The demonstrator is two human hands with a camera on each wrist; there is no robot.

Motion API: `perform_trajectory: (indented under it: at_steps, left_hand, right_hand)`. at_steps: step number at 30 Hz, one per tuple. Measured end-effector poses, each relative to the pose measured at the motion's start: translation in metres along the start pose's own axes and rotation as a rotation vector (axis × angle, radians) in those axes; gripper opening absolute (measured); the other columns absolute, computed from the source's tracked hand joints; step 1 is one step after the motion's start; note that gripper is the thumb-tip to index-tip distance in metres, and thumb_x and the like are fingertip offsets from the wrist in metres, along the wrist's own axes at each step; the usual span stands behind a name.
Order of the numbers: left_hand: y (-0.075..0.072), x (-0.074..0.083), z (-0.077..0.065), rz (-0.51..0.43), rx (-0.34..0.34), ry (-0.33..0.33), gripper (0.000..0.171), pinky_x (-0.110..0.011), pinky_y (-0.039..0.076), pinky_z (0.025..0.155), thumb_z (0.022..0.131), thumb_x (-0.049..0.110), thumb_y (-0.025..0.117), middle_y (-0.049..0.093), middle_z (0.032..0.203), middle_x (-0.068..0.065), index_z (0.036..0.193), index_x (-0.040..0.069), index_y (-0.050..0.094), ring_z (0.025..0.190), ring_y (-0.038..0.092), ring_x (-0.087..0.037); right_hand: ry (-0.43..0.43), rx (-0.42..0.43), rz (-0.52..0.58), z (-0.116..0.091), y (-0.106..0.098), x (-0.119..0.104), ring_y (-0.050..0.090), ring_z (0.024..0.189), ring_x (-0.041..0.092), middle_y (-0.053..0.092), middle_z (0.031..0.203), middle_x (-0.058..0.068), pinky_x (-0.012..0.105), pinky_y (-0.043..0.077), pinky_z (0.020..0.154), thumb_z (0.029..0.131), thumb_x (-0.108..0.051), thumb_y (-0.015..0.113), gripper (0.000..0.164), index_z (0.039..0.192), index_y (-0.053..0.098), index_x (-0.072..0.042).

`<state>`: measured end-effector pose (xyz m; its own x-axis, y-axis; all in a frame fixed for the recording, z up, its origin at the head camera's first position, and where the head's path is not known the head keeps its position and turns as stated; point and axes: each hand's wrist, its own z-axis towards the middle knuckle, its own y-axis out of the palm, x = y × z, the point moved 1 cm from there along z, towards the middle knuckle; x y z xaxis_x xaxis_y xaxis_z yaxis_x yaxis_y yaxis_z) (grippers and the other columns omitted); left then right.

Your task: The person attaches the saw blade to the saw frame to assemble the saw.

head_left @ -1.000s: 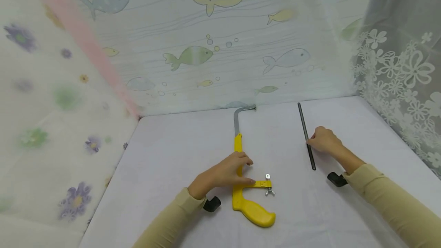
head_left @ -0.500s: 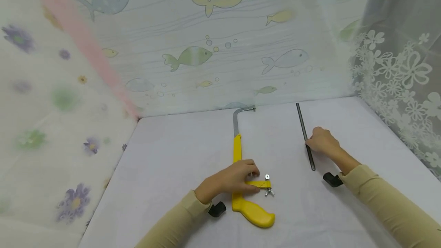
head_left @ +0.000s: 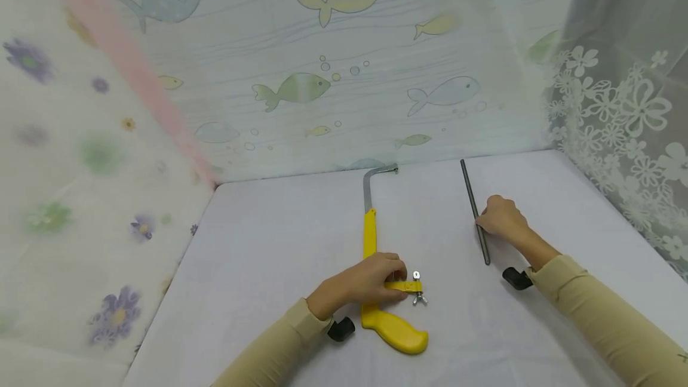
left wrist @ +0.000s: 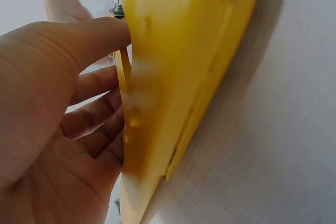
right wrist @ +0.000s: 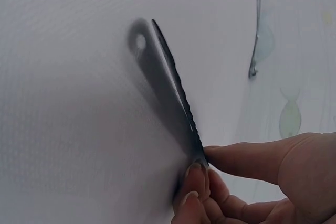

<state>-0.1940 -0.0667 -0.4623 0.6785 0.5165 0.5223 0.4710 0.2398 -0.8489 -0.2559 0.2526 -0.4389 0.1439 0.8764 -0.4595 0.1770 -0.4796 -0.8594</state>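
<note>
A yellow hacksaw frame (head_left: 369,235) lies on the white-covered table with no blade across it. Its grey steel front end (head_left: 368,190) points away from me, and its moulded handle (head_left: 402,333) is nearest me. My left hand (head_left: 371,279) holds the frame near the short arm with the wing nut (head_left: 420,299); in the left wrist view its thumb and curled fingers meet the yellow frame (left wrist: 173,77). To the right, my right hand (head_left: 503,217) pinches a dark hacksaw blade (head_left: 469,190). The right wrist view shows the blade's toothed edge (right wrist: 184,98), slightly raised, with its shadow beside it.
A black wrist mount (head_left: 341,329) sits under the left wrist and another black mount (head_left: 517,279) under the right. Behind the table (head_left: 279,226) hangs a fish-print curtain (head_left: 295,46). A flowered cloth (head_left: 80,184) stands left, a lace curtain (head_left: 623,106) right.
My left hand has slid toward me along the hacksaw frame, closer to the wing-nut arm, and its fingers have curled more. My right hand keeps its pinch on the hacksaw blade, barely moving.
</note>
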Motion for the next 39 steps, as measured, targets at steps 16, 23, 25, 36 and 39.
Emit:
perform_trajectory:
  at_steps: [16,23,25,36,39]
  left_hand:
    - [0.0048,0.0013,-0.0010,-0.026,-0.052,-0.007,0.019,-0.014,0.044,0.077,0.100,0.021,0.069,0.060,0.097,0.008,0.114,0.009,0.067,0.084,0.049,-0.004]
    - [0.0064,-0.0008,-0.0030,-0.075,-0.064,-0.007,0.019,-0.014,0.044,0.080,0.103,0.020,0.065,0.059,0.102,0.007,0.117,0.008,0.064,0.087,0.049,-0.003]
    - [0.0065,-0.0010,-0.0035,-0.096,-0.068,-0.012,0.017,-0.015,0.045,0.079,0.103,0.020,0.064,0.059,0.101,0.007,0.116,0.009,0.063,0.087,0.049,-0.003]
    - [0.0079,-0.0041,-0.0040,-0.125,-0.067,-0.008,0.014,-0.016,0.045,0.077,0.103,0.021,0.064,0.057,0.099,0.009,0.112,0.011,0.059,0.085,0.049,-0.002]
    - [0.0080,-0.0045,-0.0039,-0.125,-0.064,-0.007,0.014,-0.016,0.045,0.077,0.103,0.021,0.064,0.057,0.099,0.009,0.112,0.011,0.059,0.086,0.049,-0.003]
  right_hand:
    - [-0.025,-0.028,0.087,0.0037,0.0009,0.0026,0.062,0.064,0.020,0.066,0.072,0.013,0.031,0.048,0.059,0.093,-0.008,0.064,0.023,0.099,0.062,0.014]
    - [-0.051,-0.058,0.155,0.0031,0.0004,0.0046,0.061,0.063,0.018,0.065,0.070,0.011,0.031,0.048,0.060,0.095,-0.006,0.061,0.021,0.101,0.062,0.015]
    - [-0.055,-0.062,0.172,0.0027,0.0011,0.0051,0.061,0.062,0.017,0.065,0.070,0.011,0.031,0.049,0.059,0.095,-0.005,0.060,0.021,0.102,0.062,0.015]
    - [-0.059,-0.105,0.273,0.0000,-0.0003,0.0074,0.063,0.061,0.015,0.062,0.077,0.015,0.030,0.057,0.059,0.096,-0.001,0.057,0.022,0.105,0.058,0.018]
    - [-0.058,-0.116,0.285,-0.0011,-0.0009,0.0068,0.063,0.062,0.016,0.062,0.078,0.015,0.031,0.058,0.059,0.098,-0.002,0.058,0.022,0.106,0.058,0.018]
